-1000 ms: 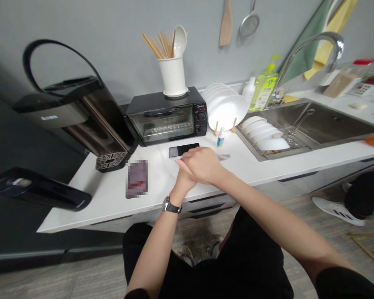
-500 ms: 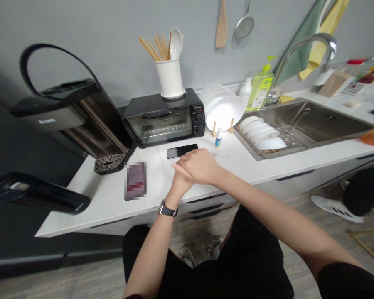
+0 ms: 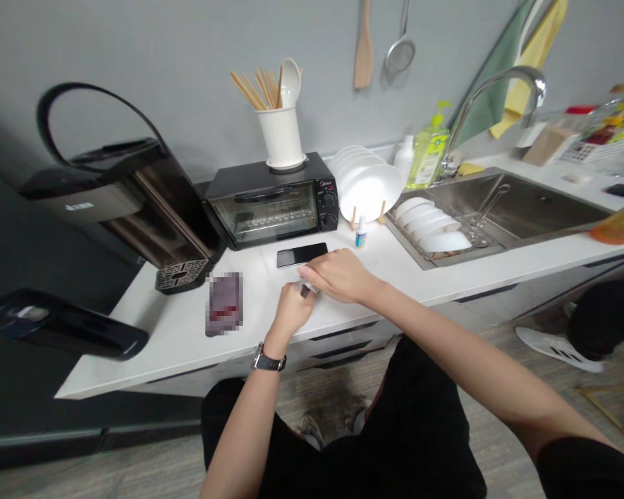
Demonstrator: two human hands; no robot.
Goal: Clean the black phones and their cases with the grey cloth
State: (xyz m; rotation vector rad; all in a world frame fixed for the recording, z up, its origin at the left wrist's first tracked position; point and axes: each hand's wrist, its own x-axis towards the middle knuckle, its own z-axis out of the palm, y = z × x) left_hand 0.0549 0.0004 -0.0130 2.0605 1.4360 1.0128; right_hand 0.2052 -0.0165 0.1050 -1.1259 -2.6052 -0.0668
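My left hand (image 3: 294,309), with a watch on its wrist, is closed over the front part of the white counter (image 3: 260,305). Between the hands shows a small whitish thing with a dark part, too small to name. My right hand (image 3: 343,276) is closed on it from the other side, fingers bent and pressed together. Behind the hands lies a black phone (image 3: 300,255). A small spray bottle (image 3: 360,233) stands upright behind my right hand. Left of my left hand lies a blurred-out dark item (image 3: 224,303).
A toaster oven (image 3: 275,208) carries a utensil pot (image 3: 283,135). Plates (image 3: 371,190) stand in a rack beside it. The sink (image 3: 530,201) with bowls (image 3: 431,225) is at the right, a black dispenser (image 3: 140,201) at the left. Another person's shoe (image 3: 556,346) shows at the right.
My hands were clasped one over the other; now they are slightly apart, my left lower and further left. The small whitish thing between them has come into view. The view has shifted slightly.
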